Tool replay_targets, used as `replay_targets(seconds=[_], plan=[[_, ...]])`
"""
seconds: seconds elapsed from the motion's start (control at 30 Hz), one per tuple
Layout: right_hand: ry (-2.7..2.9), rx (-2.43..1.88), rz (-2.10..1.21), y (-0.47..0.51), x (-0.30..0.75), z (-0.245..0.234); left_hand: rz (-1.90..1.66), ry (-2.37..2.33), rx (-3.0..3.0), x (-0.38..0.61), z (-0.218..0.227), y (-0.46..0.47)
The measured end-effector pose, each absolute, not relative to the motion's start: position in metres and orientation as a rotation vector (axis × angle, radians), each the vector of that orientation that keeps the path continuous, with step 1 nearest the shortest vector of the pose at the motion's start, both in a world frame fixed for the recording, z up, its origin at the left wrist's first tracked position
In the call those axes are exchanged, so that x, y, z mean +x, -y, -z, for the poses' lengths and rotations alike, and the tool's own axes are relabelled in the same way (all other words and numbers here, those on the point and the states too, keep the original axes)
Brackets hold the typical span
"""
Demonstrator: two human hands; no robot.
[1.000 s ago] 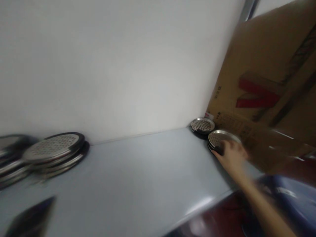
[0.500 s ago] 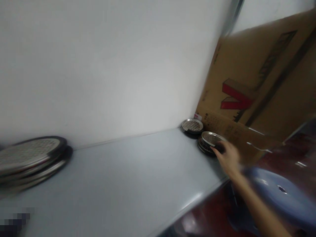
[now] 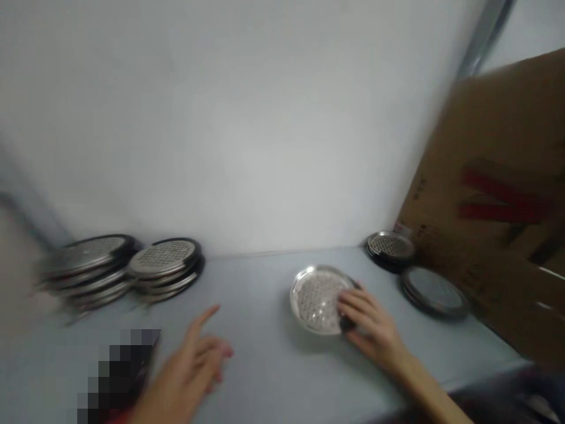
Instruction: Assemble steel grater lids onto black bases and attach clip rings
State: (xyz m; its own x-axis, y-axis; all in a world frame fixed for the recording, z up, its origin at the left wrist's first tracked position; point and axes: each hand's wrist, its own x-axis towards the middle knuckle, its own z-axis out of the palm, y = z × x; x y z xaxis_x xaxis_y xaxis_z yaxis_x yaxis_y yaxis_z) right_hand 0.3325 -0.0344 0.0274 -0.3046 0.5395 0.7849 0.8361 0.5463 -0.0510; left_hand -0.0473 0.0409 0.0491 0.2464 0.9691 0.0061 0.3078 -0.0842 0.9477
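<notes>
In my right hand [image 3: 373,327] is a round metal grater [image 3: 320,297], a shallow shiny disc with a patterned face. My fingers and thumb are closed on its black edge piece, and the disc is tilted above the table. My left hand [image 3: 194,368] is at the lower left of the grater, apart from it, with the index finger stretched out and the others loosely bent. Nothing is in it. Motion blurs both hands a little.
Two stacks of similar round graters, a left stack [image 3: 90,259] and a nearer stack [image 3: 163,259], stand by the wall. At the right lie a small stack [image 3: 391,246] and a low stack [image 3: 435,291], beside a big cardboard box [image 3: 498,141]. All rest on a grey table [image 3: 260,377].
My right hand has lifted the grater off the right-hand stack and brought it left over the table. My left hand has come into view. The view has turned left.
</notes>
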Motion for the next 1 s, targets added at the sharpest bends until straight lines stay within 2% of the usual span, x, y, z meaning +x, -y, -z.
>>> replay_targets(seconds=[0.2, 0.63, 0.83, 0.93, 1.0], plan=[[2.261, -0.873, 0.274, 0.013, 0.261, -0.011, -0.758, -1.102, 1.273, -0.005, -0.008, -0.048], [2.189, -1.249, 0.12, 0.026, 0.29, 0.017, -0.865, -1.269, 1.392, -0.038, 0.003, -0.063], [2.083, -1.402, 0.092, 0.028, 0.314, 0.015, -0.721, -1.646, 1.877, -0.07, -0.01, -0.072], [1.988, -1.483, 0.066, 0.026, 0.315, 0.018, -0.627, -1.889, 2.271, -0.06, -0.027, -0.067], [1.948, -1.521, 0.077, 0.024, 0.314, 0.02, -0.61, -1.868, 2.469, -0.041, -0.033, -0.058]])
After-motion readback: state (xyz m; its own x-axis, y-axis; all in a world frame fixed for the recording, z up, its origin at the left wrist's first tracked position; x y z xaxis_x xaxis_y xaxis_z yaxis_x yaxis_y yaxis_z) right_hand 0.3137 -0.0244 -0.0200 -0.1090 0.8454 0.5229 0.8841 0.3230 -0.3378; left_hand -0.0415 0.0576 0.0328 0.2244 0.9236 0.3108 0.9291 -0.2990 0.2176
